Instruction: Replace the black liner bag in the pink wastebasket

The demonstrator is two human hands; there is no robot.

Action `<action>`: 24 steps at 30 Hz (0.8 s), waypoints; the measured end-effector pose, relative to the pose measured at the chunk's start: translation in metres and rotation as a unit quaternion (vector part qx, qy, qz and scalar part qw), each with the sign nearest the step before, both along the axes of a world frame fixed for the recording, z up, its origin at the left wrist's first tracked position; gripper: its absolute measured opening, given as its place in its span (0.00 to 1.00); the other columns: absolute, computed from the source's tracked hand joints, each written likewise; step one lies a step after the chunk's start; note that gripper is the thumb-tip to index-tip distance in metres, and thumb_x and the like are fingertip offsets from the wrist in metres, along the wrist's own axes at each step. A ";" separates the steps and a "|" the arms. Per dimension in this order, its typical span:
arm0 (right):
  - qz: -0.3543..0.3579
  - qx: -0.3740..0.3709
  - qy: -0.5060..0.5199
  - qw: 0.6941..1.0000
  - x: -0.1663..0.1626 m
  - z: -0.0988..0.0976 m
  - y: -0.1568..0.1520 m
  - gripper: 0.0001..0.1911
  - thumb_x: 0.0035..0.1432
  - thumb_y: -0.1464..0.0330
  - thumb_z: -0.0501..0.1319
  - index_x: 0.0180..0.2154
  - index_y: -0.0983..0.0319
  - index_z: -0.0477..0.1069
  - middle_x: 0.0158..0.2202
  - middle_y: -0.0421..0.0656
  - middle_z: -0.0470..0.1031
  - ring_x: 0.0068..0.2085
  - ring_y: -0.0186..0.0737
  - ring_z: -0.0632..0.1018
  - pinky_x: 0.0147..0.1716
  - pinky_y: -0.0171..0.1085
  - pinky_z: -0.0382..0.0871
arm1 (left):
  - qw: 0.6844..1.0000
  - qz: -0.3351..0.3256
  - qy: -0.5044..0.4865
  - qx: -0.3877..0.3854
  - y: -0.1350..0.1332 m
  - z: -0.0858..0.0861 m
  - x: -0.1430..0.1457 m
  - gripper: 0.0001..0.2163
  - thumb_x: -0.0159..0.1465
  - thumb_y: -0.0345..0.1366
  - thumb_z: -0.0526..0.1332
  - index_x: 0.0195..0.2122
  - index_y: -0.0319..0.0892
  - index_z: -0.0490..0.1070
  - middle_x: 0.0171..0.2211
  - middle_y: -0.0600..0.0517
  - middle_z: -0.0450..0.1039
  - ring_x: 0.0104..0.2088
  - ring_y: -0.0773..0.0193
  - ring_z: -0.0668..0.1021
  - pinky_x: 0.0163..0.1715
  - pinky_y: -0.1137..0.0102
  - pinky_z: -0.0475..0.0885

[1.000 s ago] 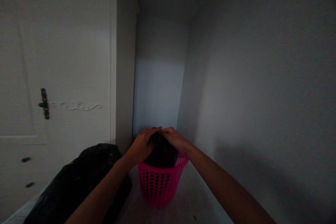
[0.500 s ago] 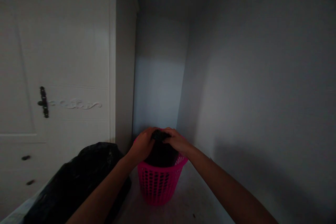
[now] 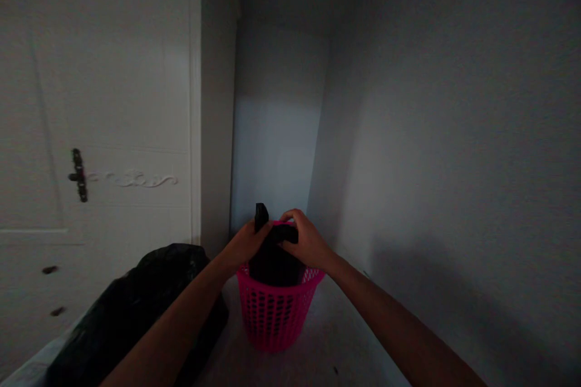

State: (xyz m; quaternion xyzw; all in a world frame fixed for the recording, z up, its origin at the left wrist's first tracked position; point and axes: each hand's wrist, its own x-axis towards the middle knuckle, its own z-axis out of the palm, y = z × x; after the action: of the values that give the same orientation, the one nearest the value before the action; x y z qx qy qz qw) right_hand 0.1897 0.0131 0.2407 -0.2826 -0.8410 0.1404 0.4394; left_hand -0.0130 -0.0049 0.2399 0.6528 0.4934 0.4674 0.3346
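Observation:
A pink perforated plastic basket stands on the floor in front of me. Inside it sits a dark black plastic bag, its surface hard to make out in the dim light. My left hand is closed on one twisted end of the bag, which sticks up above the thumb. At the basket's far rim, my right hand pinches another black strip of the bag between thumb and curled fingers. The strip bridges the gap between both hands.
Left of the basket lies a large black plastic bag, partly behind my left forearm. A white wardrobe with a dark handle rises behind it. Grey walls meet in the corner beyond the basket. A small dark speck lies on the floor.
The bunched black plastic between my hands is now drawn into separate ends, one pointing up at my left hand. My right hand has risen slightly and its fingers are more curled.

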 end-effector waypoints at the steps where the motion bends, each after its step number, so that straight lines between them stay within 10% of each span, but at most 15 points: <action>1: 0.003 0.044 -0.016 0.999 0.001 0.001 -0.003 0.26 0.56 0.68 0.73 0.55 0.58 0.72 0.55 0.48 0.74 0.56 0.48 0.75 0.59 0.49 0.70 | 0.998 -0.022 -0.034 -0.039 0.000 0.001 0.000 0.21 0.64 0.56 0.62 0.37 0.40 0.79 0.33 0.46 0.83 0.38 0.51 0.83 0.38 0.63 0.76; 7: -0.028 0.240 -0.106 0.964 0.008 0.002 -0.009 0.13 0.74 0.67 0.60 0.53 0.54 0.80 0.54 0.48 0.80 0.53 0.47 0.77 0.54 0.49 0.72 | 0.974 -0.072 -0.163 -0.140 -0.006 0.007 0.005 0.26 0.55 0.62 0.69 0.33 0.39 0.78 0.32 0.45 0.83 0.33 0.55 0.82 0.39 0.63 0.76; 11: 0.021 0.284 -0.116 0.952 0.017 -0.006 -0.018 0.12 0.74 0.64 0.60 0.48 0.53 0.83 0.47 0.45 0.84 0.48 0.45 0.79 0.50 0.47 0.72 | 0.996 0.030 -0.030 -0.072 0.012 0.008 -0.006 0.28 0.58 0.66 0.62 0.26 0.41 0.73 0.23 0.49 0.75 0.27 0.57 0.77 0.29 0.66 0.70; 19: 0.053 0.128 -0.044 0.989 0.050 -0.026 -0.068 0.13 0.75 0.61 0.58 0.46 0.51 0.83 0.41 0.45 0.83 0.42 0.44 0.81 0.44 0.46 0.75 | 0.984 0.152 0.094 -0.023 0.052 0.005 -0.036 0.23 0.65 0.53 0.59 0.17 0.46 0.65 0.14 0.54 0.59 0.27 0.54 0.77 0.30 0.66 0.64; 24: 0.033 0.011 0.033 0.999 0.059 -0.017 -0.067 0.15 0.74 0.55 0.59 0.44 0.54 0.81 0.41 0.45 0.79 0.43 0.42 0.80 0.46 0.42 0.75 | 0.992 0.116 0.026 0.035 0.025 -0.010 -0.033 0.26 0.65 0.61 0.58 0.39 0.41 0.78 0.34 0.45 0.80 0.43 0.47 0.83 0.41 0.62 0.75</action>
State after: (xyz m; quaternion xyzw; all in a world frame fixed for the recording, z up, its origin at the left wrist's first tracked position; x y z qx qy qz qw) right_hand 0.2490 -0.0538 0.2241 -0.2446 -0.8365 0.1548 0.4653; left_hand -0.0460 0.0204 0.2303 0.6147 0.5576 0.5024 0.2424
